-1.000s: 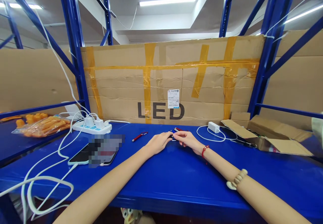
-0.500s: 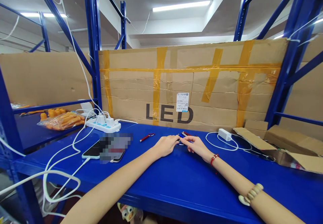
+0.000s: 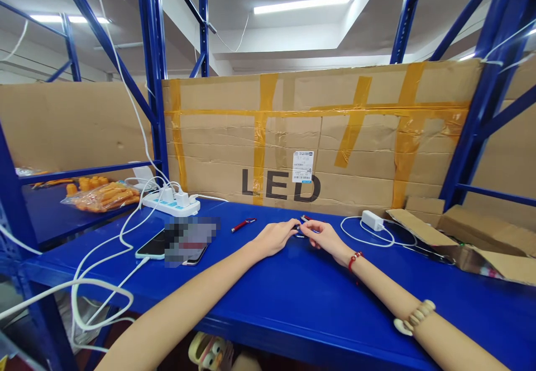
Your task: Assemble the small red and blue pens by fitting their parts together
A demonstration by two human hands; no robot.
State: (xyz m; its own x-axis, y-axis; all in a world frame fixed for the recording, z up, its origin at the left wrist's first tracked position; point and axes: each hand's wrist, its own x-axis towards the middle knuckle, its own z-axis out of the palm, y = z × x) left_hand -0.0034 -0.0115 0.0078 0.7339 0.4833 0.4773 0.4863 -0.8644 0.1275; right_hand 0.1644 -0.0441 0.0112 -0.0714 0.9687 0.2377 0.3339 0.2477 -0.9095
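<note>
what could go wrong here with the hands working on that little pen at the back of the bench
The left hand and right hand pinch a small pen far out at arm's reach, so a part might slip and roll off among the other pens. The white cable loops off the blue bench edge; a snag might drag the phone off.

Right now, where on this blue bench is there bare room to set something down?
Bare blue bench top lies between the forearms and along the near edge. Crowded: left, around the phone, white power strip and cables; right, by the open cardboard box.
</note>
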